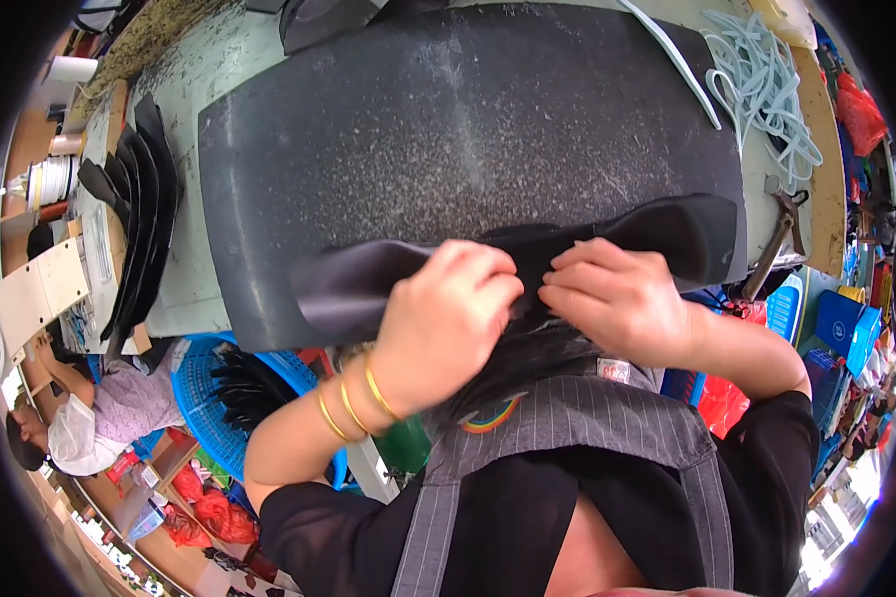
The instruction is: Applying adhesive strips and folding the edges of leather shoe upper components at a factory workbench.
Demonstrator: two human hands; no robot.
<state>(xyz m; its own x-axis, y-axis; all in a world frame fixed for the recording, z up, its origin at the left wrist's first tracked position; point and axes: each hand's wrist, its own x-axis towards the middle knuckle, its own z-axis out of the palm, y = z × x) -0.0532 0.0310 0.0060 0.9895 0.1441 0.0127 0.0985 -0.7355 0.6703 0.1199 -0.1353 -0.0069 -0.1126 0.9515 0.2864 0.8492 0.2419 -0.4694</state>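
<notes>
A long, smooth black piece of sheet material (353, 284) lies along the near edge of a worn dark mat (388, 149). Its right end (692, 234) curls up off the mat. My left hand (455, 313) pinches the piece near its middle, fingertips pressed together. Just across a small gap, my right hand (617, 303) also has its fingers bent and closed on the same piece. The edge between my fingertips is partly hidden by the hands.
Stacked curved black pieces (144, 219) stand at left, above a blue basket (194, 383) holding more black pieces (254, 388). A hammer (775, 244), a pale blue cord bundle (767, 90) and a white strip (675, 60) are at right. Another person (134, 403) works at far left.
</notes>
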